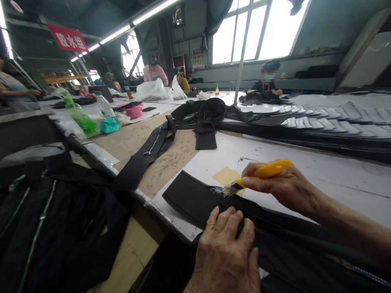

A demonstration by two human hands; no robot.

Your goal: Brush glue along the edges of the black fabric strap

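My right hand (282, 188) is closed round a yellow-handled brush (266, 171), whose bristles (229, 188) touch the edge of a black fabric strip (191, 198) on the white work board (305, 167). My left hand (226, 252) lies on the same black strip at the table's near edge, fingers curled down and pressing the cloth. A small tan patch (226, 176) lies on the board just behind the bristles.
More black strips with zips (152, 148) run across the brown table, and a black bundle (207, 118) sits farther back. Rows of grey pieces (336, 120) lie at right. Bottles (80, 116) and a pink bowl (133, 110) stand at left. Other people work beyond. Black fabric (55, 219) is piled lower left.
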